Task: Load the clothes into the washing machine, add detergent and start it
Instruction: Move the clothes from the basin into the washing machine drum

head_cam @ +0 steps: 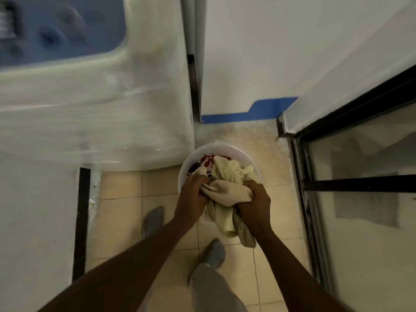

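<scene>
Washing machine (pixel 90 97) fills upper left: white top-loader, its body smeared by motion blur, possibly film-wrapped. Blue-tinted lid (pixel 60 25) is cut off by the frame edge. It appears to be down, but I cannot say for certain. Dim shapes show under the tint, unreadable. Controls and detergent are not in view.

Tiled floor (pixel 126 217) below, with a grey-covered foot (pixel 154 218) planted near the machine's corner. Sock or slipper, hard to tell.

Left hand (pixel 193 194) has its grip closed, fingers curled into the near edge of the cream cloth (pixel 227 192). Fingertips are buried in the folds. The cloth is bunched between the two hands over the white basin (pixel 225 147), which sits on the floor just beside the machine's front corner, likely parked there for a short carry. A loose tail of cloth hangs over the near rim. Under it is a red-and-white garment (pixel 208 159) and something darker. How many pieces are in the pile cannot be counted.

Right hand (pixel 255 203) has its grip clamped on the cloth's other side, knuckles up. Judgement: two hands are used to gather the whole bundle so nothing trails on the lift. Loading has hardly started.

Far right is a black-framed glass door (pixel 360 183), with only dim reflections behind the pane.
</scene>
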